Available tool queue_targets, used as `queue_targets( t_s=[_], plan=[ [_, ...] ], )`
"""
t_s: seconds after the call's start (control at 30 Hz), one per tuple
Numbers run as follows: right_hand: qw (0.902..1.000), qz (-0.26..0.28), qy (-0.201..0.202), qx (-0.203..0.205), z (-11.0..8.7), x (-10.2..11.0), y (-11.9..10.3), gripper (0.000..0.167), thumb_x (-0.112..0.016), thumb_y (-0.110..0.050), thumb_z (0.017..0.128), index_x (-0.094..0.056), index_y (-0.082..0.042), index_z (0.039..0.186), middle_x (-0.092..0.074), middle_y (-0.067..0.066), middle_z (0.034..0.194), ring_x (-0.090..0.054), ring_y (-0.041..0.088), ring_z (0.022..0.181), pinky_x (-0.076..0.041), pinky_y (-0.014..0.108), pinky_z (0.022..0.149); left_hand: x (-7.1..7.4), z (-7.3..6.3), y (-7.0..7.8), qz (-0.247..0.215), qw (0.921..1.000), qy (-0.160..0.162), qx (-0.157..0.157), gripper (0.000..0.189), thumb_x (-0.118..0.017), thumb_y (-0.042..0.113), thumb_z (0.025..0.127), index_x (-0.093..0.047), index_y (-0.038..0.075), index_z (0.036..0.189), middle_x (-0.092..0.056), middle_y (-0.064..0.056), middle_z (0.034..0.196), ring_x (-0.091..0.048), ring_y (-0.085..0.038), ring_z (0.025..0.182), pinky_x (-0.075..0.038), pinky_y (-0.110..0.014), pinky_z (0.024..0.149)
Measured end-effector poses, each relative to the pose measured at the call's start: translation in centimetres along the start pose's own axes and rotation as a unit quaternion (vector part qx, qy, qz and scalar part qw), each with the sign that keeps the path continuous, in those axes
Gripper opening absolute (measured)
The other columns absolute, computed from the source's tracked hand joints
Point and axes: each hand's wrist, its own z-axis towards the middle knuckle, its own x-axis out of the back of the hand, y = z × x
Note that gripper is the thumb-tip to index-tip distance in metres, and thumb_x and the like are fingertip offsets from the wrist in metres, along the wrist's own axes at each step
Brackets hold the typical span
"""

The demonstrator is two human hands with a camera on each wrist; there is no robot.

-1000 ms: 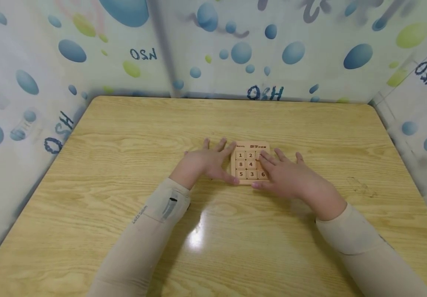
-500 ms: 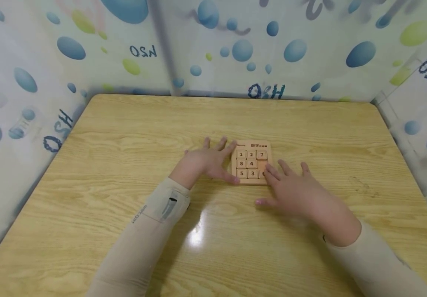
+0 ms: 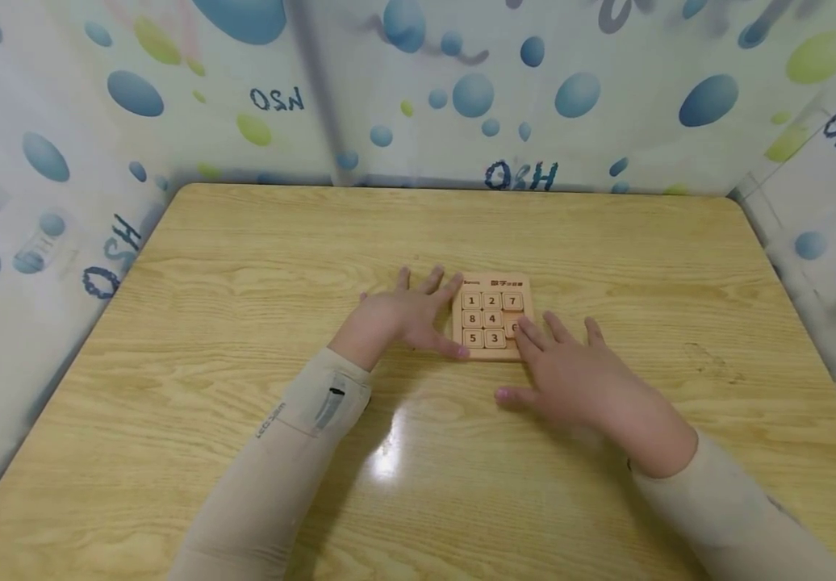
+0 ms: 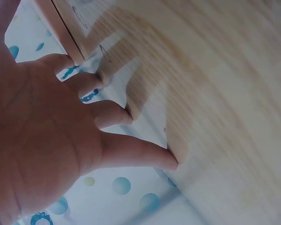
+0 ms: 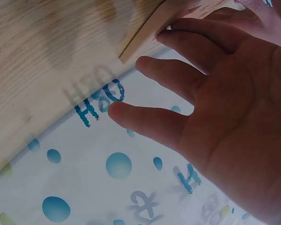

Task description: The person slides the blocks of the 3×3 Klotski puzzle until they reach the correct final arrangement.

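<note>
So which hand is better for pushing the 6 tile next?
Probably the right hand: one fingertip covers part of the 6 tile, on the right side of the board. The left hand is at the board's left edge, farther away.

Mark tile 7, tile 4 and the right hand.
Tile 7 [image 3: 512, 301]: head view, middle of its numbered face.
Tile 4 [image 3: 492, 319]: head view, middle of its numbered face.
Right hand [image 3: 570, 374]: head view, back of the hand.

The bare right hand [image 3: 569, 373] hides part of the square wooden tile marked 6 [image 3: 511, 328] and some of the flat light-wood number board [image 3: 491, 356]. I can't read the tiny dark print [image 3: 472, 282] at its upper left. Both beige fabric sleeves [image 3: 261, 476] and the yellowish wood-grain table [image 3: 171, 379] are cut off below.
</note>
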Motion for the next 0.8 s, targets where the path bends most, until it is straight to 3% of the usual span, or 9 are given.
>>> queue_targets(
  t_s=[0.3, 0.8],
  plan=[
    [0.9999, -0.006, 0.011, -0.003, 0.99, 0.23, 0.27, 0.094, -0.050, -0.070, 0.103, -0.030, -0.005, 0.168, -0.019, 0.013, 0.179, -0.014, 0.049, 0.165, -0.009, 0.085, 0.123, 0.02, -0.17, -0.08, -0.003, 1.0000, 0.003, -0.002, 0.122, -0.068, 0.084, 0.084, 0.012, 0.046, 0.168, 0.021, 0.010, 0.178, 0.019, -0.043, 0.164, -0.008, -0.092, 0.115],
    [1.0000, -0.003, 0.005, -0.002, 0.89, 0.29, 0.39, 0.095, -0.052, -0.069, 0.103, -0.028, -0.004, 0.168, -0.016, 0.013, 0.179, -0.012, 0.049, 0.165, -0.009, 0.085, 0.123, -0.12, -0.30, -0.09, -0.002, 0.9999, 0.013, -0.009, 0.121, -0.068, 0.083, 0.084, 0.009, 0.045, 0.169, 0.018, 0.008, 0.179, 0.017, -0.044, 0.165, -0.009, -0.093, 0.114]
  ],
)
